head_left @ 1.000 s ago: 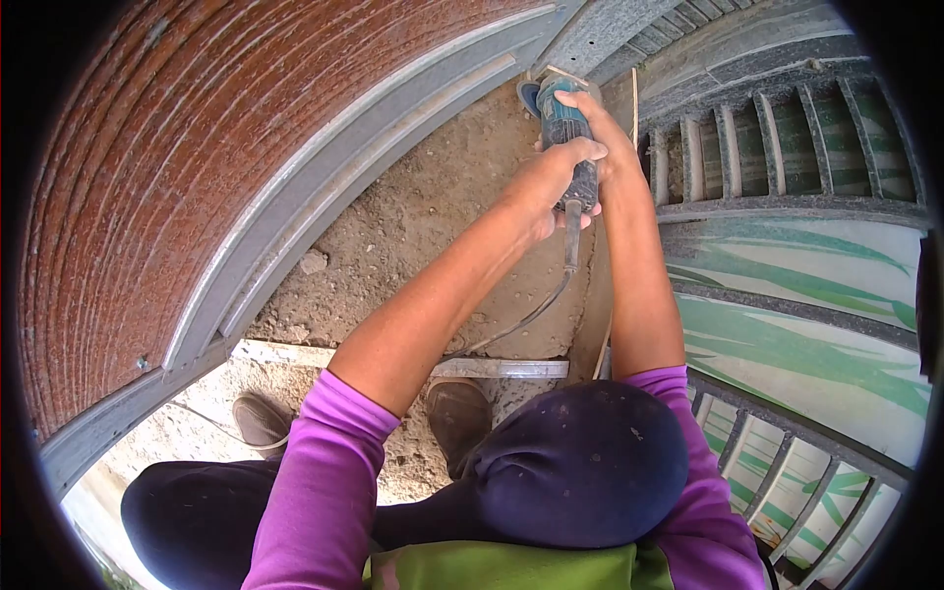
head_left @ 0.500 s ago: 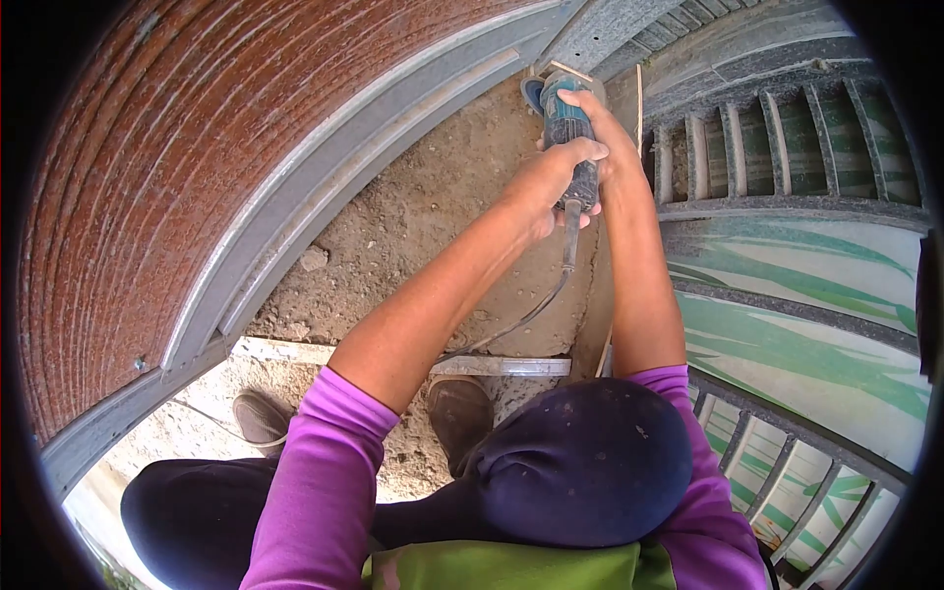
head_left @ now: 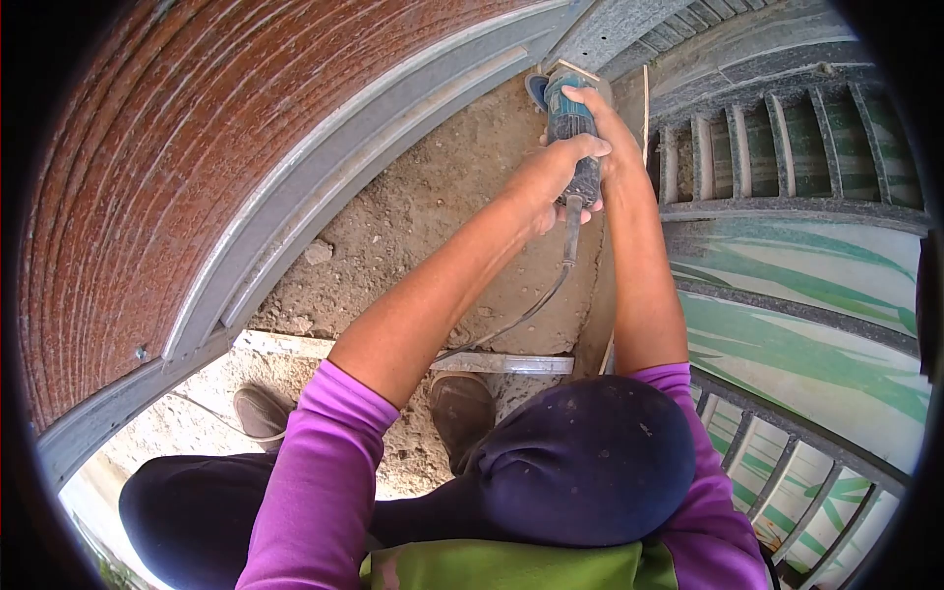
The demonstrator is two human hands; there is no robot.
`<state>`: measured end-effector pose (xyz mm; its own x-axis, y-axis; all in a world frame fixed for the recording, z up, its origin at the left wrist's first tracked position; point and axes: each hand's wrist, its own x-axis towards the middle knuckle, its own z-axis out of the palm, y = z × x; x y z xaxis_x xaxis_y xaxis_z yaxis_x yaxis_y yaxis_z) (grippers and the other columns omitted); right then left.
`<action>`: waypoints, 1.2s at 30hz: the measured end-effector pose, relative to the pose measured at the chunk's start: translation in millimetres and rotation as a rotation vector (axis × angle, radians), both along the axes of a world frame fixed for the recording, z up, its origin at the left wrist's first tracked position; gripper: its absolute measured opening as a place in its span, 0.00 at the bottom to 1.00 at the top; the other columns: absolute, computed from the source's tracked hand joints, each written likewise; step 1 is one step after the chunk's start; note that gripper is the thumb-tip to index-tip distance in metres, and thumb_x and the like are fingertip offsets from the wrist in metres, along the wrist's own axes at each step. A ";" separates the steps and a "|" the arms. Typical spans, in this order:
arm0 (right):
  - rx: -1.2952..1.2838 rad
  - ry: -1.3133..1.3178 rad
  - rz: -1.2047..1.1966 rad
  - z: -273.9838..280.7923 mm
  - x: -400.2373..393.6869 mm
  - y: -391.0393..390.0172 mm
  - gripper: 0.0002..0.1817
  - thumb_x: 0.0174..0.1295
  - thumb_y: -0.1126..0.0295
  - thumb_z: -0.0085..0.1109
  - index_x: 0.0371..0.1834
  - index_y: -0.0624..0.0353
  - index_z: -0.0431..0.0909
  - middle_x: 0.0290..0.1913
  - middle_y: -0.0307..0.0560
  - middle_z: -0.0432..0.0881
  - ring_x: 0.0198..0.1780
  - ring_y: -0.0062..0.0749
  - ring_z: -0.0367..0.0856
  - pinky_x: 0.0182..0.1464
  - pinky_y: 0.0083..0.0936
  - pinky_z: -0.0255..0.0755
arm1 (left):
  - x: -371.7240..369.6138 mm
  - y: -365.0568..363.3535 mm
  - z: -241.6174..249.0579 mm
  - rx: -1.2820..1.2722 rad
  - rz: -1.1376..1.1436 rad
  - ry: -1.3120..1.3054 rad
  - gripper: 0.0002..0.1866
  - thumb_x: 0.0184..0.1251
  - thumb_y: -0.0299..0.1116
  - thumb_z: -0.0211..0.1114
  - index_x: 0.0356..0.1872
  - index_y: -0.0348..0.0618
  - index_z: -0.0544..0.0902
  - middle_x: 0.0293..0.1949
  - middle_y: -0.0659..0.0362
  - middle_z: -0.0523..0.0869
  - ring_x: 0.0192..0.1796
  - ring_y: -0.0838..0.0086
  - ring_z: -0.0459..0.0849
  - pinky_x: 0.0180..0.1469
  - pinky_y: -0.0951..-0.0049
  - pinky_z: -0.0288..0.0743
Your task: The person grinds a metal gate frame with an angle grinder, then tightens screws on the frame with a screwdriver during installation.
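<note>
A teal and black angle grinder is held lengthwise near the top centre, its round disc at the far left end beside the metal frame. My left hand is closed around the rear of the grinder body, the thumb across its top. On the right side of the tool, my right hand grips further forward, with a finger over the teal part. From the rear end a cord runs back toward my left forearm. Where the disc meets the surface is too small to tell.
A brown ribbed shutter with a grey metal frame curves along the left. Dark metal bars and green-patterned panels stand on the right. A pale strip crosses the dusty floor before my shoes.
The view has shifted very slightly. Both hands stay closed on the grinder, with almost no visible movement.
</note>
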<state>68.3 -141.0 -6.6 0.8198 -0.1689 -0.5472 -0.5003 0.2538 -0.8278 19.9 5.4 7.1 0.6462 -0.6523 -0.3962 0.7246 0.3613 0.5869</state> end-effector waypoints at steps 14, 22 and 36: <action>-0.009 0.025 -0.005 -3.5 -3.0 -4.7 0.30 0.57 0.45 0.69 0.45 0.65 0.81 0.31 0.58 0.85 0.28 0.45 0.84 0.32 0.39 0.80 | -1.5 -3.6 -2.1 0.042 -0.013 0.005 0.17 0.64 0.46 0.69 0.39 0.43 0.79 0.28 0.59 0.81 0.25 0.70 0.83 0.20 0.71 0.71; -0.022 0.039 -0.034 -2.5 -7.2 -7.8 0.29 0.57 0.45 0.69 0.45 0.63 0.80 0.30 0.57 0.85 0.27 0.44 0.84 0.31 0.38 0.80 | -3.6 -6.0 -3.4 0.014 -0.038 0.009 0.18 0.63 0.48 0.69 0.40 0.44 0.79 0.28 0.60 0.80 0.25 0.71 0.83 0.20 0.72 0.72; -0.004 0.027 -0.066 1.2 -15.1 -15.0 0.29 0.58 0.48 0.70 0.48 0.62 0.76 0.30 0.57 0.84 0.26 0.44 0.84 0.29 0.39 0.80 | -6.2 -16.3 -6.6 -0.006 -0.061 0.017 0.19 0.63 0.47 0.70 0.42 0.42 0.79 0.29 0.59 0.80 0.25 0.70 0.83 0.19 0.72 0.71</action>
<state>53.2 -156.0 -5.4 0.7918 -0.2244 -0.5681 -0.5048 0.2833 -0.8154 13.6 -11.0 0.6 0.5985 -0.6927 -0.4024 0.7551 0.3199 0.5722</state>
